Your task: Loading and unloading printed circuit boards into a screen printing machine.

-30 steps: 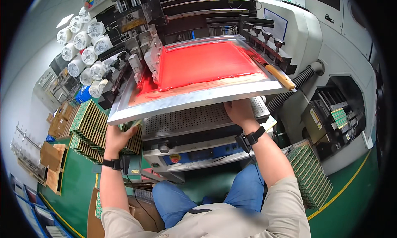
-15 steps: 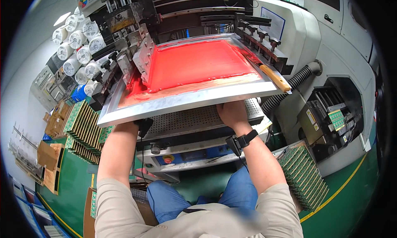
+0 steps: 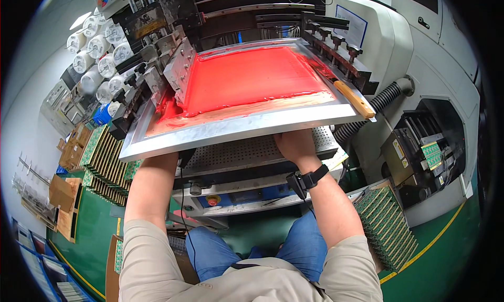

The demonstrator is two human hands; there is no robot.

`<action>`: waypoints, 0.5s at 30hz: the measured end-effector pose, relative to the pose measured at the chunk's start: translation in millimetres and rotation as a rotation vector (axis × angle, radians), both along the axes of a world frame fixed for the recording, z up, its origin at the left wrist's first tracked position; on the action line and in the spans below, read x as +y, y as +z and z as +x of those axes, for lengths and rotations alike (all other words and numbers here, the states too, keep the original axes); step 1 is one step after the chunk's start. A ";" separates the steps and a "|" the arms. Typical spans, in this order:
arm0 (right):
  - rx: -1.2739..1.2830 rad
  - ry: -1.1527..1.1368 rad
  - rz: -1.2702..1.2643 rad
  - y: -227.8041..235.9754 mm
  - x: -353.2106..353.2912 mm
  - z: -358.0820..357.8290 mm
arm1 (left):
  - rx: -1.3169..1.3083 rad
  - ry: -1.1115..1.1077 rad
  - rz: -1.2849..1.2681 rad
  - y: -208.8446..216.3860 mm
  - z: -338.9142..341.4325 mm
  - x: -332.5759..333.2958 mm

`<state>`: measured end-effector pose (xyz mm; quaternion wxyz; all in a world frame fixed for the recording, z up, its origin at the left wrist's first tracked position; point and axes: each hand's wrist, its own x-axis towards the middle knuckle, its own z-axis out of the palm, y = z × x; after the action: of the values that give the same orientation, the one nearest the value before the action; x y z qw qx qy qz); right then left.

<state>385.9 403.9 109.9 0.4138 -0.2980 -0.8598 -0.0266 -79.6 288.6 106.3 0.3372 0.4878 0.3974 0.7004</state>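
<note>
A silver screen-printing frame (image 3: pixel 247 121) slants over a perforated metal bed (image 3: pixel 226 153). Thick red ink (image 3: pixel 252 76) covers most of its mesh, with a metal squeegee holder (image 3: pixel 181 63) at the left of the ink. A wooden-handled spatula (image 3: pixel 355 99) lies across the frame's right side. Both my arms reach under the frame's near edge. My left hand (image 3: pixel 164 160) is almost wholly hidden beneath the left part. The back of my right hand (image 3: pixel 295 143) shows over the perforated bed, its fingers out of sight under the frame.
Clamp knobs (image 3: pixel 338 41) line the printer's right rail. Below the bed sits a red emergency button (image 3: pixel 212 200). Racks of green circuit boards stand at left (image 3: pixel 102 163) and right (image 3: pixel 391 226). A ribbed black hose (image 3: pixel 386 100) runs beside the right-hand white machine (image 3: pixel 362 23).
The view has shifted slightly. My left hand sits a little deeper under the frame, and the dark wrist device there shows less. My right hand holds nearly the same place.
</note>
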 end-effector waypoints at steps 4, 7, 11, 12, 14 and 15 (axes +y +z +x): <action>-0.001 0.018 -0.011 0.6 -0.5 -1.4 | 0.093 0.029 -0.011 8.0 4.2 -1.4; 0.011 0.024 -0.009 0.8 -0.9 -2.9 | 0.162 0.050 -0.019 4.4 13.7 -13.9; 0.014 0.018 -0.011 1.7 -1.8 -1.3 | 0.251 0.074 -0.031 4.0 29.2 -16.1; -0.003 0.018 -0.021 4.0 -3.2 -0.6 | 0.275 0.083 -0.033 5.1 32.2 -17.0; -0.022 0.020 -0.029 5.2 -4.1 -0.2 | 0.320 0.101 -0.038 8.0 37.1 -20.1; -0.029 0.020 -0.024 5.0 -4.1 0.3 | 0.343 0.110 -0.041 12.1 38.0 -17.7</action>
<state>386.2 399.8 114.9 0.3979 -0.2940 -0.8689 -0.0165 -41.5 270.8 118.4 0.2356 0.5708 0.4893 0.6158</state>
